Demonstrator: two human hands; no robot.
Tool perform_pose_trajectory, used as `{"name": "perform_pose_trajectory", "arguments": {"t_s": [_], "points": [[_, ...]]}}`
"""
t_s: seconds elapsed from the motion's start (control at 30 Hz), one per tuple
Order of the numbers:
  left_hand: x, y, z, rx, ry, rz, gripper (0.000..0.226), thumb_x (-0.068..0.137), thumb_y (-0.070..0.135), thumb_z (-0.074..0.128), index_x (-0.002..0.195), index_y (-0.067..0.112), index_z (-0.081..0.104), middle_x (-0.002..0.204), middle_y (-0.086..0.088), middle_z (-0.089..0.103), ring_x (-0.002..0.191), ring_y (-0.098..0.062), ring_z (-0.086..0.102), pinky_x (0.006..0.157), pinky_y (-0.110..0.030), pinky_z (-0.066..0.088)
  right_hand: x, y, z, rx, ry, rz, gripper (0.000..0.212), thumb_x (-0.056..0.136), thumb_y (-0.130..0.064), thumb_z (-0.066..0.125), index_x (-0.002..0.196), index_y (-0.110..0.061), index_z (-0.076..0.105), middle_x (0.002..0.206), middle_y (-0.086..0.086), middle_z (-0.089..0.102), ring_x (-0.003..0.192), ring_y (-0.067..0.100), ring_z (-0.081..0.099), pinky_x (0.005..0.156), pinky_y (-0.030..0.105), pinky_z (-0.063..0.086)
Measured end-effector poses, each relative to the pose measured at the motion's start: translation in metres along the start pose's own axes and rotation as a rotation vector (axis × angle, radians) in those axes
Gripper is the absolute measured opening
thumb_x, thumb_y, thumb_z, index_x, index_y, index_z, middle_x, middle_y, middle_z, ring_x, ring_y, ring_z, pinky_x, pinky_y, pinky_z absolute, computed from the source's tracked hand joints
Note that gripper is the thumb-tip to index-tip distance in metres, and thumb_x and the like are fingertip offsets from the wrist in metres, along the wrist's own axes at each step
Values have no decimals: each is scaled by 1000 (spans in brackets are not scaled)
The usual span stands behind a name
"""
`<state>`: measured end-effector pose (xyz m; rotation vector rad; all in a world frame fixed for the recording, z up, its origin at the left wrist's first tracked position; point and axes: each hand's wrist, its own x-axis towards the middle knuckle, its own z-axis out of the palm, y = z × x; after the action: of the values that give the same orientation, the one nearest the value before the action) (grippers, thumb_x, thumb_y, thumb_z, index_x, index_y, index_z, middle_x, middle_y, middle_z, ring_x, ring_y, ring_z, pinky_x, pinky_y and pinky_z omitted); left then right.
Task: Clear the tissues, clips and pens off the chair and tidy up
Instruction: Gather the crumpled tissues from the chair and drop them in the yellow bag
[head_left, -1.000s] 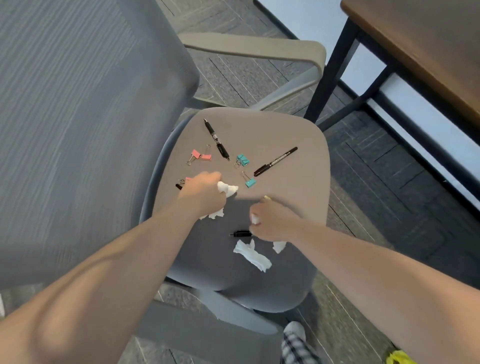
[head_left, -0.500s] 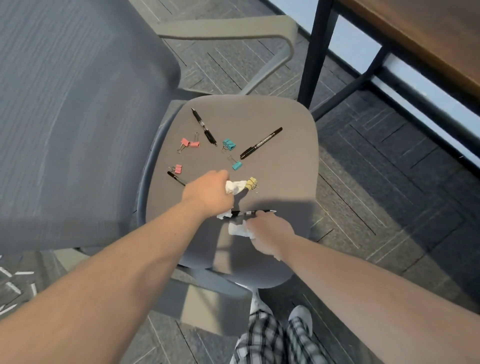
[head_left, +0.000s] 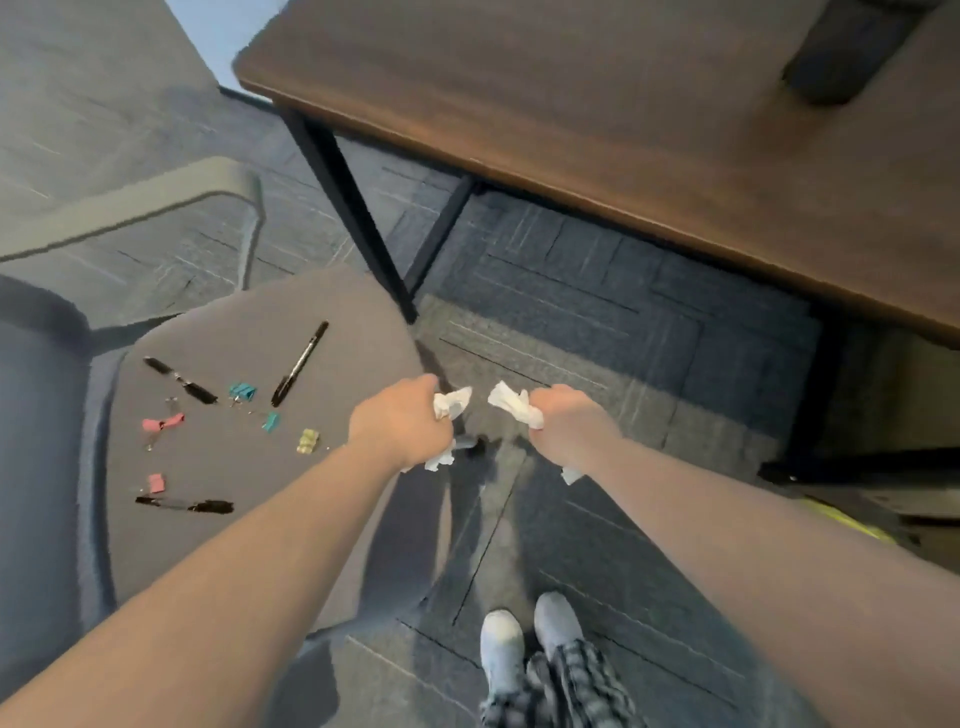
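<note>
My left hand (head_left: 397, 423) is closed around crumpled white tissues (head_left: 451, 404) at the right edge of the grey chair seat (head_left: 249, 545). My right hand (head_left: 569, 423) holds another wad of white tissue (head_left: 511, 404) out over the carpet, just right of the seat. On the seat lie three black pens (head_left: 300, 362) (head_left: 179, 380) (head_left: 184, 504), two teal clips (head_left: 243, 391), pink clips (head_left: 162, 423) (head_left: 156, 482) and a yellow clip (head_left: 307, 440). A further dark pen tip (head_left: 470, 446) shows just under my left hand.
A dark wooden desk (head_left: 623, 119) with black legs (head_left: 353, 208) stands ahead and right. The chair's armrest (head_left: 130, 208) and backrest are at the left. My feet (head_left: 524, 639) stand on grey carpet tiles. Something yellow-green (head_left: 852, 522) lies at the right.
Both hands have lifted off the seat with tissues in them and moved right, toward the seat's edge and the floor. My view has swung right toward the desk.
</note>
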<state>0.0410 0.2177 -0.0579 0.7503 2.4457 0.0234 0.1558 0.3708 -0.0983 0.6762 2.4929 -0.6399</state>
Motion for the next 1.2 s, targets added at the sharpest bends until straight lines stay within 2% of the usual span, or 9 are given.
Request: {"name": "perform_pose_trajectory", "arguments": {"t_s": [0.2,0.33,0.43,0.67,0.8,0.9,0.97,1.03,1.2], "points": [[5,105,43,94,-62,258,21,86,31,46,102,17,47,113,-4,55,100,-29,56,75,-36,42,-55,106,18,177,90,236,15,86,-13,48,94,-15,60,96,9,63,70,26,55,57,29,43],[-5,171,81,171,-170,340,29,85,28,47,111,15,47,115,-6,54,103,-30,56,77,-37,44,-93,171,44,316,132,389,18,83,-10,47,94,-10,62,98,13,65,87,34,64,64,33,48],[-14,221,117,218,-247,383,37,85,29,47,120,16,45,118,-7,54,104,-29,56,76,-37,46,-122,223,63,431,181,525,19,84,-11,49,99,-10,60,102,12,65,94,34,63,64,32,43],[-34,348,208,142,-377,350,45,85,27,50,127,14,42,122,-11,55,100,-31,59,83,-42,53,-187,357,99,590,212,725,18,89,-19,49,102,-9,56,100,12,62,92,33,60,67,32,42],[-41,421,257,86,-378,380,42,86,27,53,124,12,46,123,-13,56,105,-33,58,83,-38,52,-217,427,119,721,184,846,14,90,-23,45,91,-13,55,85,5,63,76,26,60,62,31,45],[-41,465,291,118,-394,430,38,85,30,55,118,10,50,120,-14,58,105,-33,59,81,-35,48,-235,466,131,784,204,887,31,93,-28,50,119,-12,56,106,10,64,93,30,62,73,33,48],[-39,489,312,130,-415,452,36,84,32,56,112,10,53,116,-14,60,102,-33,60,80,-35,50,-241,489,141,808,236,909,30,92,-26,50,117,-11,57,113,13,64,100,34,61,73,33,46],[-37,509,332,139,-420,463,36,84,35,57,108,9,53,114,-14,61,101,-33,61,75,-33,47,-241,511,153,838,247,939,25,90,-25,50,111,-13,57,108,13,65,95,34,62,69,32,47],[-28,546,378,137,-436,395,48,85,46,56,118,11,50,120,-15,58,106,-35,58,79,-37,48,-234,548,174,895,222,997,30,88,-26,52,116,-16,53,107,9,62,96,32,61,71,36,51]]}}
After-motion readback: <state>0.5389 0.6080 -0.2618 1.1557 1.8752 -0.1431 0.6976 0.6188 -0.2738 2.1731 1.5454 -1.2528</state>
